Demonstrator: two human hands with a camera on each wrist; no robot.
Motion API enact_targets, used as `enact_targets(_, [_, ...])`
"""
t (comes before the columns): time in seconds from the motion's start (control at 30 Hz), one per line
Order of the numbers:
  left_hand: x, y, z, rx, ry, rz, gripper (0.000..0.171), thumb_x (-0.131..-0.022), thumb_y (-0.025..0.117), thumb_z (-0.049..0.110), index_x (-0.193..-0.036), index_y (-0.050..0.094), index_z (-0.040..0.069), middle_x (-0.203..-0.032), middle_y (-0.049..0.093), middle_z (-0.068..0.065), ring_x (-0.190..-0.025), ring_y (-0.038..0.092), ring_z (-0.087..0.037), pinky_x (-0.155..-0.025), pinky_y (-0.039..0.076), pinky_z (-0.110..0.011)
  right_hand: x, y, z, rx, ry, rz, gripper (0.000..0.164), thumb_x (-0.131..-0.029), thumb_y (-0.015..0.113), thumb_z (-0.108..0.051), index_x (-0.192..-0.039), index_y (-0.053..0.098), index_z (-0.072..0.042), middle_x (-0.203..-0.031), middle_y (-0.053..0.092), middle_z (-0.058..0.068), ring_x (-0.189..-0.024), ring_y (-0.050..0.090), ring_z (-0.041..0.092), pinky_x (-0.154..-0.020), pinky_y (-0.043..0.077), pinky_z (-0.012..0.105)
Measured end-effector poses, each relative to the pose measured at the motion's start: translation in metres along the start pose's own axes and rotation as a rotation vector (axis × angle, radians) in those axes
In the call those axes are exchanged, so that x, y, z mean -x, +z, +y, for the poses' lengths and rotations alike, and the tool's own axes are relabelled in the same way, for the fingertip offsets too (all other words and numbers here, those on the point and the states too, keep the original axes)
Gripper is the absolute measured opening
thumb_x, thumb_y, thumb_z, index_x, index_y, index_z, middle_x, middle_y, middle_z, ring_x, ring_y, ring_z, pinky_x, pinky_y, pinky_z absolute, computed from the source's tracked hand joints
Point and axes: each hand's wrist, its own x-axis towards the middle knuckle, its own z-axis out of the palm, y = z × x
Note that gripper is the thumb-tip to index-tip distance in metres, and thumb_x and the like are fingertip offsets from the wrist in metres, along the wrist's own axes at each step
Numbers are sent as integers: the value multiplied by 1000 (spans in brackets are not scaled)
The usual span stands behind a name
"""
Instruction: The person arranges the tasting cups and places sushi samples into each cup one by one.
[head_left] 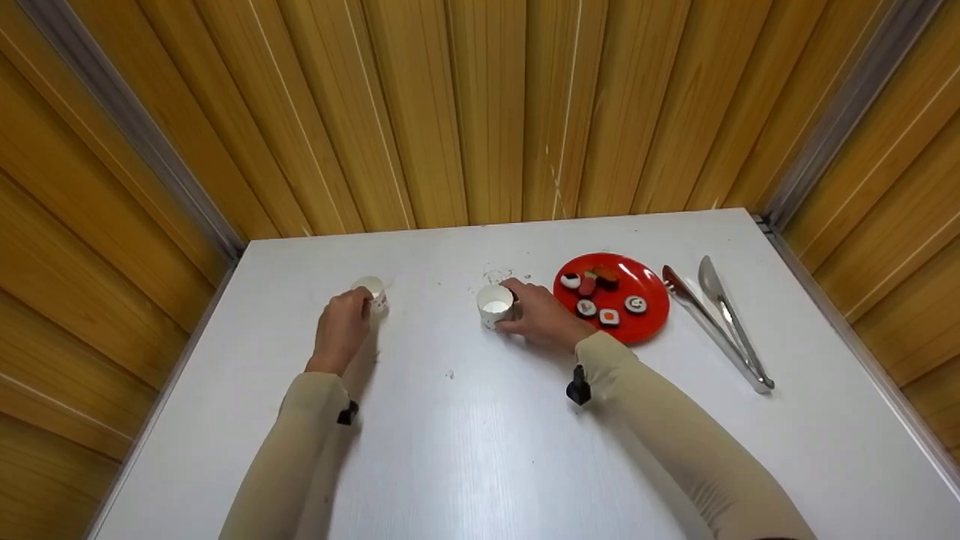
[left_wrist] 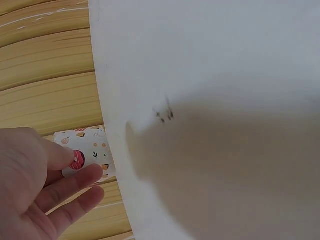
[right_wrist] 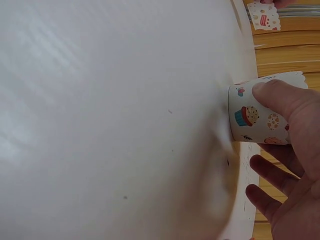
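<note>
Head view: wood-grain panels point(head_left: 487, 112) behind a white tabletop point(head_left: 450, 450). Left cup point(head_left: 380, 299), toward the far-left corner, pinched by left hand point(head_left: 343, 330). Right cup point(head_left: 495, 306), mouth up, nearer the far edge's middle, grasped by right hand point(head_left: 546, 319). Toward the right edge: red plate point(head_left: 654, 319), sushi pieces point(head_left: 609, 316), tongs point(head_left: 739, 328).

Left wrist view: thumb and fingers on the left cup's side, presumably sparing its rim.

Right wrist view: thumb along the wall, two fingers clear; probably a light grip against crushing.

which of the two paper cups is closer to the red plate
The paper cup in the right hand; the other cup, in the left hand, is farther from the red plate.
</note>
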Motion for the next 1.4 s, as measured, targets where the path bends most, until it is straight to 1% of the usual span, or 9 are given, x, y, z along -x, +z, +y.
enact_targets(0.27, [4,-3,-8,-18,-36,-30,11,-99,62,-6,-106,70,-8,-99,73,-24,-90,73,-36,-75,59,-46,2,-2,-2,-18,48,-11,63,-87,85,-25,-140,52,-15,-129,65,1,-116,56,23,-107,44,43])
enact_targets(0.5, [7,-3,-13,-26,-50,-55,9,-99,61,-6,-103,68,-7,-96,72,-23,-84,69,-31,-72,57,-46,1,-2,-1,-6,46,-2,64,-87,85,-26,-141,52,-15,-131,64,2,-118,55,24,-108,43,45])
enact_targets(0.57, [8,-3,-15,-24,-46,-65,5,-99,60,-7,-97,65,-6,-90,69,-21,-79,65,-30,-69,54,-44,2,-2,-1,4,35,0,63,-88,84,-26,-141,52,-15,-131,65,2,-118,56,24,-108,43,45])
enact_targets(0.67, [10,-2,-17,-29,-35,-65,12,-99,60,-9,-89,59,-2,-81,61,-15,-72,55,-26,-63,46,-39,2,-3,-2,12,20,3,61,-88,84,-27,-140,53,-14,-130,65,2,-118,57,23,-107,44,44])
enact_targets(0.73, [10,-2,-18,-27,-34,-67,18,-99,59,-9,-85,55,1,-77,55,-11,-70,48,-24,-63,41,-37,2,-3,-2,15,16,3,60,-89,83,-27,-140,53,-14,-129,66,1,-117,58,23,-106,45,44])
enact_targets(0.8, [10,-1,-19,-21,-34,-61,18,-99,59,-9,-86,55,2,-77,54,-9,-70,48,-23,-63,40,-37,2,-3,-3,18,23,2,60,-89,83,-27,-139,52,-15,-129,66,1,-117,58,22,-106,45,43])
enact_targets(0.93, [10,-1,-21,-5,-39,-69,16,-99,58,-9,-88,56,1,-79,55,-9,-72,49,-23,-64,41,-37,3,-4,-4,21,32,-3,61,-89,83,-27,-140,52,-16,-130,65,0,-118,57,21,-107,45,43])
enact_targets(1.17, [10,-1,-21,11,-34,-81,21,-99,57,-12,-84,52,3,-77,52,-8,-73,48,-24,-65,40,-37,4,-3,-3,14,35,-5,62,-89,83,-27,-142,52,-15,-131,65,1,-120,57,22,-109,43,44])
enact_targets(1.4, [11,1,-22,35,-43,-86,21,-100,55,-12,-84,53,2,-77,54,-8,-74,48,-23,-65,41,-37,3,-1,-1,25,33,-9,62,-89,83,-27,-141,52,-15,-131,65,3,-119,57,24,-108,43,45])
